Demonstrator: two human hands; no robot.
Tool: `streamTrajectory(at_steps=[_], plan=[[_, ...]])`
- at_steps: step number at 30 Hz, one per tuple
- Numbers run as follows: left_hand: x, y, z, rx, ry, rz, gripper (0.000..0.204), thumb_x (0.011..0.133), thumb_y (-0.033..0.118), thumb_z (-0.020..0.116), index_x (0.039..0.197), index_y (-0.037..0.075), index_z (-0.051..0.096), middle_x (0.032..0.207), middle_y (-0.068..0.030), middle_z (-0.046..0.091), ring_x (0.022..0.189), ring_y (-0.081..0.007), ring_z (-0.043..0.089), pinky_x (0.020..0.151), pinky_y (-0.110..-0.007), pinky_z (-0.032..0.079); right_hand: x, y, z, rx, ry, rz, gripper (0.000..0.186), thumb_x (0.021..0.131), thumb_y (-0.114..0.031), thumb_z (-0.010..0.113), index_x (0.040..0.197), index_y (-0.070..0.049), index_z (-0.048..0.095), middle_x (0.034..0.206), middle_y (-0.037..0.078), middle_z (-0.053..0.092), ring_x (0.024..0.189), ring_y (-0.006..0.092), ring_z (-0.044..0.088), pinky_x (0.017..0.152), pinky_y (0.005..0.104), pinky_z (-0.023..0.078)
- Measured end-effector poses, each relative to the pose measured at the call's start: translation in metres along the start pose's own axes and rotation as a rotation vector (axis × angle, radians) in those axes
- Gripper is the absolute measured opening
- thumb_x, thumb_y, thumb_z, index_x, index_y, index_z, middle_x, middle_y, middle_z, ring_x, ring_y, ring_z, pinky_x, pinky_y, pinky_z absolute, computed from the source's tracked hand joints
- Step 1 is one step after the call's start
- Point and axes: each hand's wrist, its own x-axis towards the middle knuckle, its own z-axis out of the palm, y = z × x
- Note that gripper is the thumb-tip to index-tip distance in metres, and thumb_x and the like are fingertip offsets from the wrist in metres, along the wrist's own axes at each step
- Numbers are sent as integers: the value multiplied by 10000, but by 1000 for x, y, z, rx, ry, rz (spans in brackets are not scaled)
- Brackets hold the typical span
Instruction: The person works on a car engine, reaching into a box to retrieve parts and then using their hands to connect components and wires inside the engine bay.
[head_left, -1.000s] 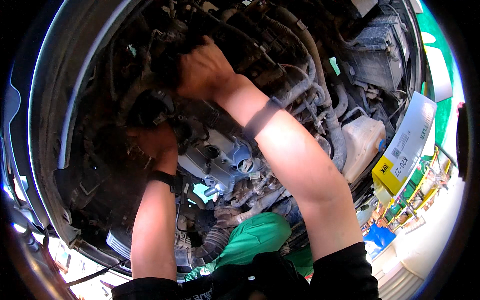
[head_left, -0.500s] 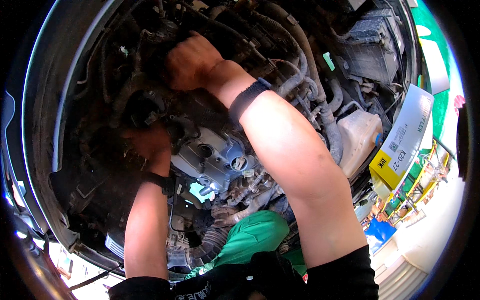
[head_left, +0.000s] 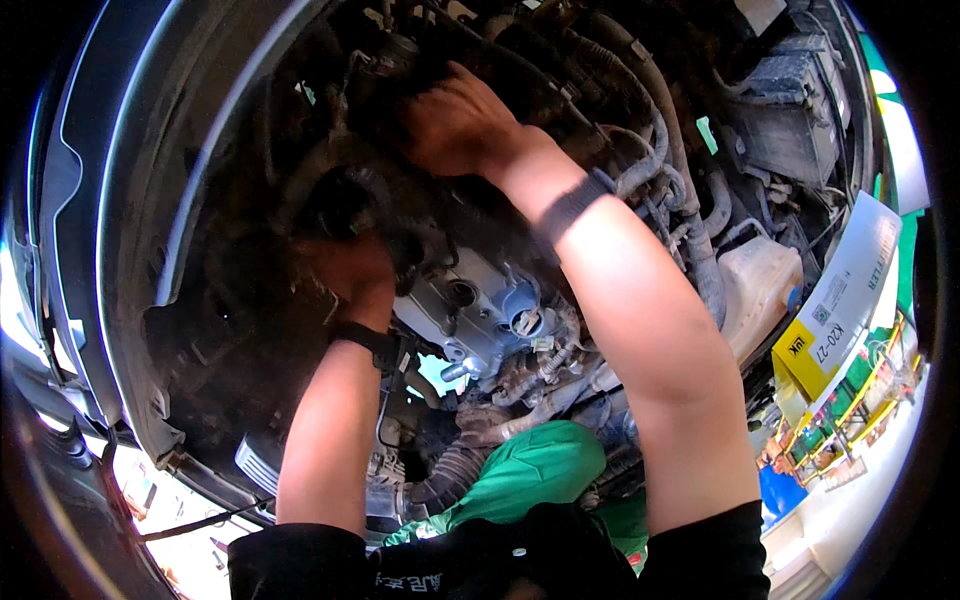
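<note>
My right hand (head_left: pixel 460 120) reaches deep into the engine bay, its back toward me and its fingers curled down into dark shadow. Whatever those fingers grip is hidden. Lower and to the left, my left hand (head_left: pixel 350 268) lies in shade beside a dark round part (head_left: pixel 340 210); its fingers are too dark and blurred to read. A grey metal engine cover (head_left: pixel 470 310) with round openings sits just right of my left hand. Each wrist wears a black band, the right one (head_left: pixel 577 208) higher up the bay.
A car battery (head_left: pixel 790 110) stands at the far right, with a whitish plastic reservoir (head_left: pixel 750 275) nearer. A white and yellow box (head_left: pixel 835 300) leans at the right edge. Hoses (head_left: pixel 655 90) run between. My green-clad knee (head_left: pixel 545 465) rests at the near side, by a ribbed air duct (head_left: pixel 450 480).
The whole view has shifted, so the engine bay and both arms appear farther right and slightly lower. Both hands stay at about the same places on the engine.
</note>
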Motion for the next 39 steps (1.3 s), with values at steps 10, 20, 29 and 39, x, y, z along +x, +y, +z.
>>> streamTrajectory(at_steps=[10, 20, 29, 39], plan=[[6, 8, -31, -486, -79, -247, 1191, 731, 647, 728, 1405, -174, 189, 1351, -396, 425, 1229, -510, 492, 1032, -537, 421, -93, -58, -29, 546, 450, 499, 313, 786, -36, 616, 1093, 6, 572, 934, 262, 656, 888, 461, 636, 762, 493, 528], [8, 17, -42, -332, -158, -340, 857, 816, 479, 739, 1309, -67, 301, 1104, -362, 627, 1021, -472, 644, 863, -547, 513, -114, -84, 9, 605, 427, 602, 560, 709, -92, 713, 1210, 44, 503, 1129, 238, 592, 1058, 415, 566, 924, 465, 489], [6, 12, -34, -421, -97, -261, 903, 834, 416, 716, 1319, -175, 234, 1130, -335, 619, 1028, -476, 634, 900, -522, 504, -90, -81, 17, 708, 528, 818, 397, 821, -173, 682, 1123, 45, 546, 996, 269, 649, 912, 473, 625, 788, 517, 521], [0, 11, -32, -580, -50, -286, 1078, 715, 489, 815, 1353, -155, 230, 1286, -420, 456, 1222, -548, 489, 1047, -585, 393, -62, -56, 6, 902, 705, 788, 244, 891, -157, 710, 1020, 39, 643, 895, 209, 704, 826, 284, 692, 741, 346, 521]])
